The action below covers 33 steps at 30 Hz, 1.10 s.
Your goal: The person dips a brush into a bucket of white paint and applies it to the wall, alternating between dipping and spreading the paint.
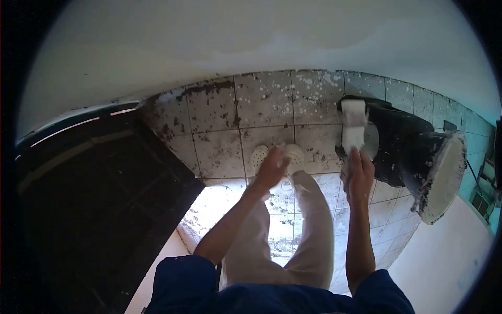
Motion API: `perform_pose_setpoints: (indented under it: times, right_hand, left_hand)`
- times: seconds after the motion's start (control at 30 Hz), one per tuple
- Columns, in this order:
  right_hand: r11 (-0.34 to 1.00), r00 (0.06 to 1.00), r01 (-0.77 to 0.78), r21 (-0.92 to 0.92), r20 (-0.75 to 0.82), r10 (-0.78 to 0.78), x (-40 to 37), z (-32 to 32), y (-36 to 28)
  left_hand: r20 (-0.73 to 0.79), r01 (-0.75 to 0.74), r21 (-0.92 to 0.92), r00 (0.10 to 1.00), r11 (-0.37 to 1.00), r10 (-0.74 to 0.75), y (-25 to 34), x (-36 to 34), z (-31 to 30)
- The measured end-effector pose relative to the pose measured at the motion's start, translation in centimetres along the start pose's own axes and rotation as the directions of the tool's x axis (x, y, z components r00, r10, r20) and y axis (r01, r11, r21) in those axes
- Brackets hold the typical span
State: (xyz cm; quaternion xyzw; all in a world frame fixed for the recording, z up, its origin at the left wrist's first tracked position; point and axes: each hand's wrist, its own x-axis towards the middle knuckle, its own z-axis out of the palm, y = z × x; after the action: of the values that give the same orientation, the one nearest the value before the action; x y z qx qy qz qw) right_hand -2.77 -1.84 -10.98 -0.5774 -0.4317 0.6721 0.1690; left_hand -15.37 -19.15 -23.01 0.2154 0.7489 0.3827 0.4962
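My right hand [359, 175] is closed round the lower end of a wide paintbrush [353, 123], its white flat head pointing away from me. The brush overlaps a dark container with a grey round patch in this view. My left hand [272, 168] is in front of my light perforated shoes, somewhat blurred, with loosely bent fingers apart and nothing visible in them. To the right of the brush stands a black bucket [418, 162], its rim caked with white and its top filled with a whitish surface.
Tiled floor [217, 149] runs under my feet, spotted with white and dark stains. A pale wall [251, 36] rises ahead. A large dark slab [99, 209] with a straight edge lies to my left. Assorted items stand at the far right edge.
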Motion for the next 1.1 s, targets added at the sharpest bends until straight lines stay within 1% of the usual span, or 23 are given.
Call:
perform_pose_setpoints:
  times: [0.03, 0.13, 0.23, 0.27, 0.33, 0.37, 0.4, 0.5, 0.53, 0.63, 0.73, 0.83, 0.93, 0.97, 1.03, 1.1]
  right_hand:
    - [0.999, 0.999, 0.039, 0.006, -0.006, -0.039, 2.2, 1.0, 2.3]
    - [0.99, 0.987, 0.138, 0.031, 0.08, -0.14, 8.8, 1.9, 8.3]
    - [0.994, 0.988, 0.101, -0.04, 0.122, -0.096, 13.5, 2.2, 10.8]
    - [0.997, 0.981, 0.063, 0.036, 0.183, -0.069, 15.1, 2.1, 11.6]
    - [0.996, 0.988, 0.088, -0.003, 0.129, -0.087, 17.7, 2.5, 13.0]
    - [0.995, 0.99, 0.103, -0.018, 0.097, -0.101, 18.9, 2.5, 13.5]
    - [0.969, 0.964, 0.244, -0.032, 0.12, -0.238, 21.7, 1.7, 16.4]
    - [0.928, 0.929, 0.358, -0.102, 0.145, -0.342, 26.3, 0.9, 19.4]
    - [0.954, 0.949, 0.299, -0.001, 0.109, -0.297, 25.9, 1.9, 18.6]
    - [0.869, 0.876, 0.481, -0.112, 0.055, -0.478, 29.4, 2.3, 19.9]
    - [0.836, 0.837, 0.546, -0.061, -0.002, -0.547, 30.3, 3.7, 18.3]
    - [0.808, 0.812, 0.579, 0.109, 0.017, -0.583, 28.9, 4.4, 14.9]
    - [0.763, 0.776, 0.621, 0.182, -0.001, -0.631, 28.7, 5.4, 13.2]
    - [0.764, 0.773, 0.632, 0.129, -0.032, -0.633, 29.5, 6.0, 13.2]
    - [0.751, 0.749, 0.66, 0.011, -0.096, -0.656, 34.0, 7.3, 15.3]
    - [0.702, 0.698, 0.642, -0.308, -0.143, -0.701, 43.1, 7.0, 22.1]
  left_hand:
    - [0.011, 0.079, -0.046, 0.997, 0.996, -0.078, -1.2, 1.3, -0.4]
    - [-0.004, 0.036, 0.069, 0.999, 0.997, -0.036, -6.9, 7.2, 0.0]
    - [0.104, -0.115, 0.221, 0.99, 0.968, 0.094, -9.0, 14.5, 0.2]
    - [0.138, -0.14, 0.288, 0.985, 0.947, 0.103, -8.8, 17.1, 0.1]
    - [0.207, -0.192, 0.418, 0.972, 0.888, 0.113, -8.6, 21.7, 0.4]
    - [0.227, -0.23, 0.409, 0.963, 0.883, 0.146, -9.3, 23.7, 0.9]
    - [0.246, -0.272, 0.397, 0.952, 0.877, 0.184, -9.8, 25.5, 1.4]
    - [0.309, -0.391, 0.411, 0.91, 0.823, 0.278, -12.1, 30.1, 2.5]
    - [0.325, -0.423, 0.427, 0.897, 0.799, 0.301, -12.8, 31.2, 2.6]
    - [0.381, -0.485, 0.51, 0.868, 0.71, 0.319, -13.9, 33.6, 1.9]
    - [0.454, -0.602, 0.644, 0.797, 0.472, 0.398, -14.3, 35.0, 0.3]
    - [0.429, -0.581, 0.723, 0.801, 0.373, 0.417, -12.5, 33.4, -1.6]
    - [0.389, -0.533, 0.787, 0.82, 0.31, 0.421, -11.8, 32.5, -3.4]
    - [0.373, -0.514, 0.794, 0.833, 0.325, 0.408, -12.0, 31.9, -3.9]
    - [0.342, -0.487, 0.801, 0.849, 0.349, 0.402, -12.1, 31.3, -4.5]
    - [0.379, -0.512, 0.82, 0.821, 0.256, 0.428, -13.4, 31.5, -5.2]
